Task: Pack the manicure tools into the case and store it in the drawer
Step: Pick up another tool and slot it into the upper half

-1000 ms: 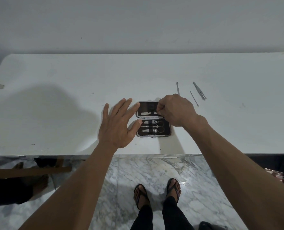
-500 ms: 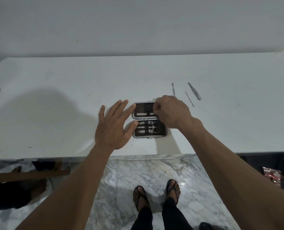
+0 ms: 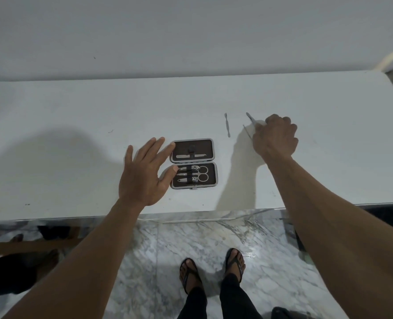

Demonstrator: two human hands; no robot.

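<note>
The open manicure case [image 3: 210,149] lies on the white table, brown inside with a grey rim. Its far half holds a nail file. The near half holds scissors and two clippers under straps. My left hand [image 3: 144,173] lies flat with fingers spread, fingertips touching the case's left edge. My right hand [image 3: 274,137] is to the right of the case, its fingers curled down onto the near end of the metal tweezers [image 3: 250,117], which still lie on the table. A thin metal pick [image 3: 246,131] lies partly hidden under that hand. A cuticle pusher [image 3: 227,125] lies loose to the left of it.
The white table [image 3: 75,134] runs wall to wall in width, its front edge just below the case. Marble floor and my sandalled feet [image 3: 211,270] show under it. A wooden bar [image 3: 29,245] and dark objects sit at the lower left.
My right hand has left the case's far half and moved right and away to the loose tools, closing on the tweezers. My left hand stays beside the case.
</note>
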